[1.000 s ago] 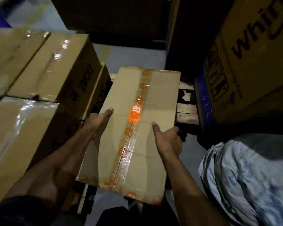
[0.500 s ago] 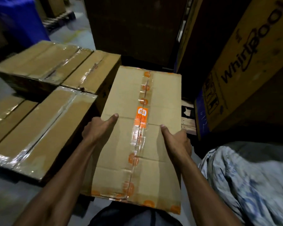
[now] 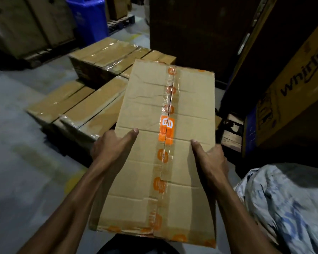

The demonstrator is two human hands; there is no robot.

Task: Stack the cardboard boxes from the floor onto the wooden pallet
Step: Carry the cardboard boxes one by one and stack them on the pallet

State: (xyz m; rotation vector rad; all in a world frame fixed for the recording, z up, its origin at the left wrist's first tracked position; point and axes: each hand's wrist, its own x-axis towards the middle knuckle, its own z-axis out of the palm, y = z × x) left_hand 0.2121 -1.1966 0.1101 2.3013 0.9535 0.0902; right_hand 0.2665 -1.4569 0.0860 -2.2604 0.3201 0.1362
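Note:
I hold a long cardboard box (image 3: 145, 110) with orange printed tape down its middle, lengthwise in front of me, above floor level. My left hand (image 3: 112, 149) grips its left edge with the thumb on top. My right hand (image 3: 209, 158) grips the right edge the same way. To the left, several taped cardboard boxes (image 3: 84, 107) lie flat in a low stack, and further boxes (image 3: 106, 55) sit behind them. Wooden pallet slats (image 3: 231, 132) show at the right under a big carton.
A large Whirlpool carton (image 3: 292, 92) and dark tall cartons (image 3: 191, 33) stand at the right and ahead. A blue bin (image 3: 88, 21) and more cartons on pallets (image 3: 26, 24) are at the far left. A pale cloth bundle (image 3: 283, 208) lies at lower right. Grey floor (image 3: 17, 162) spreads left.
The box in my hands has come up and away from the stacked boxes; the view has risen and pulled back, so the stack and floor at the left now show lower and farther.

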